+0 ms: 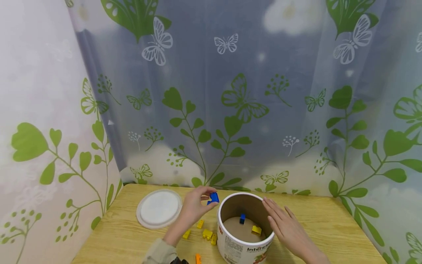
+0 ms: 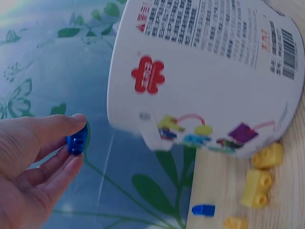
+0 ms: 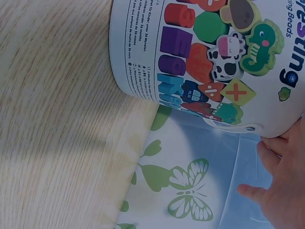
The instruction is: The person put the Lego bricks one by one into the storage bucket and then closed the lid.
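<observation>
A white printed bucket (image 1: pixel 229 242) stands on the table with its mouth up. Inside lie a blue block (image 1: pixel 242 219) and a yellow block (image 1: pixel 256 230). To the left of the rim, my left hand (image 1: pixel 193 205) pinches a blue building block (image 1: pixel 214 197) between thumb and fingers; the left wrist view also shows this held block (image 2: pixel 76 142). My right hand (image 1: pixel 287 228) rests against the bucket's right rim, fingers mostly straight. In the right wrist view, fingertips of the right hand (image 3: pixel 285 176) touch the bucket's side near the rim.
A round white lid (image 1: pixel 159 209) lies at the back left. Several yellow blocks (image 1: pixel 207 234) are scattered left of the bucket, with an orange block (image 1: pixel 198 259) nearer the front. Another blue block (image 2: pixel 204 210) sits on the table (image 1: pixel 112 220). A patterned curtain (image 1: pixel 197 110) hangs behind.
</observation>
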Motion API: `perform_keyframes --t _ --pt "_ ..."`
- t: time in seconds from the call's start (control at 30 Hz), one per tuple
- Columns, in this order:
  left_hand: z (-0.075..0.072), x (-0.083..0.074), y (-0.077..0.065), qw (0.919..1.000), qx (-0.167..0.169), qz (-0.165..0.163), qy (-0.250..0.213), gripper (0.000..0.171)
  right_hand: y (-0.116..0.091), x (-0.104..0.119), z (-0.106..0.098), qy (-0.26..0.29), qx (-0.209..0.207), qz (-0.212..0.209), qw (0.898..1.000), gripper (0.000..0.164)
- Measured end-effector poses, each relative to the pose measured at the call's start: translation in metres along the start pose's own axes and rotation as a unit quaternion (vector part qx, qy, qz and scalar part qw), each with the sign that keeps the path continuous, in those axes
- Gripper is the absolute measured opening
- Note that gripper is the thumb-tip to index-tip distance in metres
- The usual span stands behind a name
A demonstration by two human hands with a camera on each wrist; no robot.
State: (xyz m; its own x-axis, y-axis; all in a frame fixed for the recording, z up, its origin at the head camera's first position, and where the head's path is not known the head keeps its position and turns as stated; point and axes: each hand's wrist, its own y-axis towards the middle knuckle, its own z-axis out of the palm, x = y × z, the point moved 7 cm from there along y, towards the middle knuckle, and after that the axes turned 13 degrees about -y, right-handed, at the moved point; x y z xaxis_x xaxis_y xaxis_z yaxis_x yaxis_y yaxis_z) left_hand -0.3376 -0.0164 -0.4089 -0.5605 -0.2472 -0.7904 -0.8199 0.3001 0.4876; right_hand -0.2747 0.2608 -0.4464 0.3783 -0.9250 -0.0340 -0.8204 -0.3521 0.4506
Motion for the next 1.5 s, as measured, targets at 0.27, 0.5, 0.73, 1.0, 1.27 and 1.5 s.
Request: perform_keyframes --t 0.27,0.5,0.73,1.0,1.27,1.5 --pt "0.032 -0.014 0.011 0.9986 0.044 0.020 -0.022 0.033 -0.001 0.001 -0.003 -0.011 -0.011 -0.002 1.000 0.049" --pt "0.062 -0.020 0.015 0.9957 0.087 0.032 -0.004 0.032 -0.001 -0.001 -0.001 -0.006 -0.003 0.003 1.000 0.048" --pt "0.083 -0.019 0.015 0.9924 0.118 0.018 0.030 0.030 0.000 -0.003 0.006 0.015 0.035 0.014 0.999 0.050" --pt "0.098 -0.012 0.016 0.9864 0.141 0.012 0.083 0.032 0.001 -0.003 0.005 0.013 0.034 0.014 0.999 0.050" --pt "0.106 -0.011 0.014 0.9789 0.154 0.029 0.131 0.031 -0.001 -0.002 0.005 0.016 0.027 0.011 0.999 0.049" --pt "0.106 -0.013 0.014 0.9768 0.151 0.035 0.148 0.033 0.000 -0.002 0.001 0.003 0.007 0.002 1.000 0.048"
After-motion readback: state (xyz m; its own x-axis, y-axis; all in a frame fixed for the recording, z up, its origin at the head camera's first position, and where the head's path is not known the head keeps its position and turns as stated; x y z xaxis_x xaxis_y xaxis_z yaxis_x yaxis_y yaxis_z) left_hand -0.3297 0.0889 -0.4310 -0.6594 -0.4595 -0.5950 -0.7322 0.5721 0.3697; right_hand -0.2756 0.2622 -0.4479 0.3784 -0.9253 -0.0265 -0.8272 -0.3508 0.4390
